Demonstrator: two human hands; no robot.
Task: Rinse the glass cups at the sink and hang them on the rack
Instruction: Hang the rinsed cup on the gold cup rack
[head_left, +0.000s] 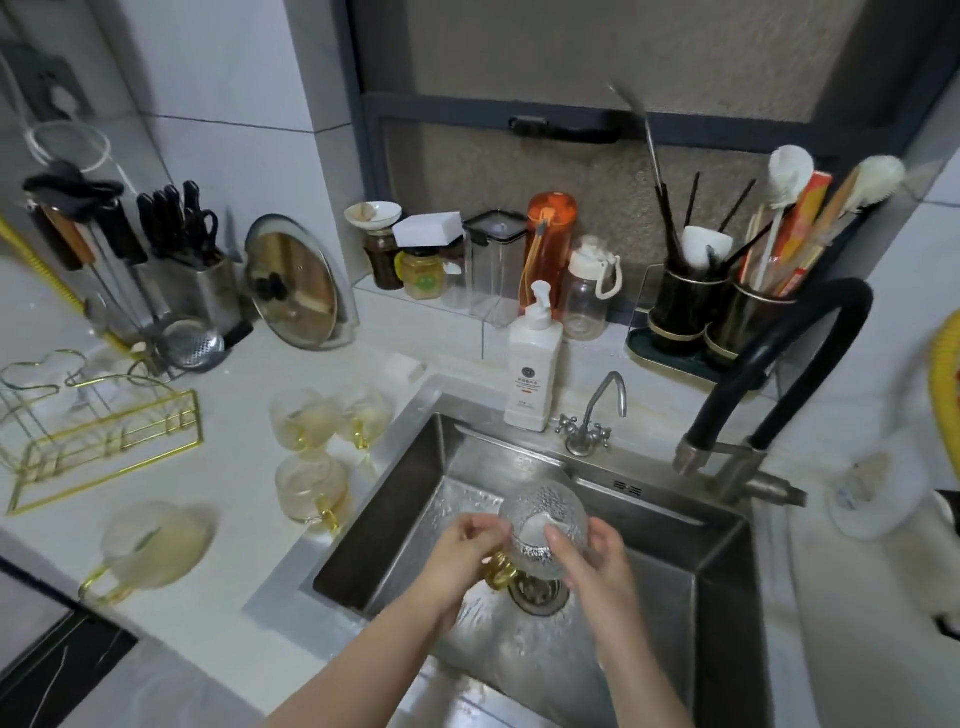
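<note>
I have both forearms reaching in over the steel sink (395, 499), holding one textured glass cup (543, 525) above the drain (537, 592). My left hand (467, 545) pinches it at the rim by the gold handle; my right hand (592, 561) curls around its other side, thumb inside the mouth (it faces me). The gold rack (98, 441) stands far left on the counter, with four more cups (311, 415) between it and the sink edge.

Soap bottle (533, 364) label: illegible

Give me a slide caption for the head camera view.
Both hands hold a textured glass cup over the steel sink.
</note>
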